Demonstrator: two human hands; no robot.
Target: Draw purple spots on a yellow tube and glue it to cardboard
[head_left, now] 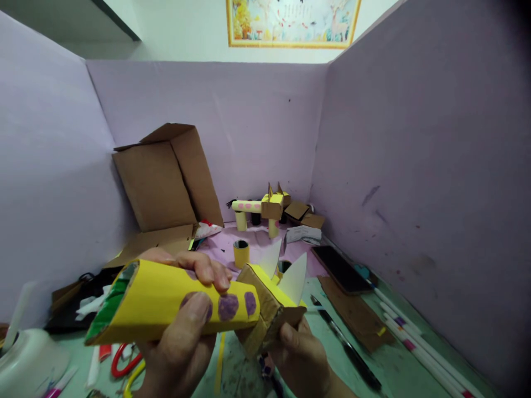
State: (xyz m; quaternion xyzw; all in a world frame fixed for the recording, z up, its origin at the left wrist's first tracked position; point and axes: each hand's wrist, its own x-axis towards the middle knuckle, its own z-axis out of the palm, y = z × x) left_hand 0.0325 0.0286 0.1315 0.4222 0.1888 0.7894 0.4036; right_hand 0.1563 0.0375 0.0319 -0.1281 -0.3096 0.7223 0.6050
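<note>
A yellow paper tube (157, 301) with purple spots and a green inside lies across the lower middle, its wide end at the left. My left hand (182, 331) is wrapped round it, thumb on the near side. The tube's narrow right end meets a brown and yellow cardboard box piece (265, 309) that bears two pointed white ears (293, 278). My right hand (301, 351) grips this box piece from below at its right side; some of its fingers are hidden behind the piece.
Behind stand a yellow cardboard animal (271, 205), a short yellow tube (241, 254) and an open cardboard box (153, 182). At the right lie a phone (341, 269), a black pen (348, 348) and white sticks (423, 348). Red-handled scissors (125, 362) and a white container (33, 362) are front left.
</note>
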